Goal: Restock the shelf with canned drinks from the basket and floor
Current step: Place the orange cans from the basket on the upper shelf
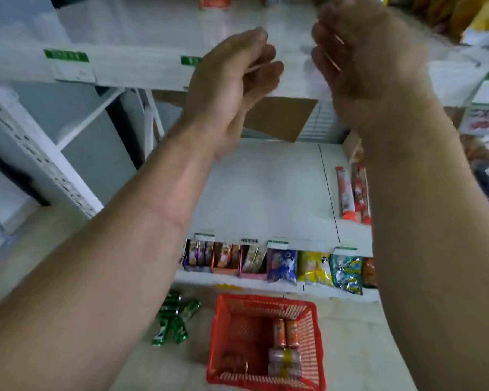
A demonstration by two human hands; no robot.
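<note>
Overhead, left hand [232,71] and right hand [370,60] raised at shelf [141,66], fingers loosely curled, seemingly empty

A pale floor [350,348] filled the bottom of the frame. A perforated white upright [34,153] slanted across the left, with a grey wall [96,153] behind it. Cardboard [280,117] sat at centre. Snack packs [314,268] lined the lower middle.

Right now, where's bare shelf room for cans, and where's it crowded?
Free: the white middle shelf, bare from its left edge to the red stick packs; also the upper shelf left of both raised hands. Crowded: the bottom shelf's row of snack bags and boxes. The red plastic basket keeps bare floor on its left half.
</note>
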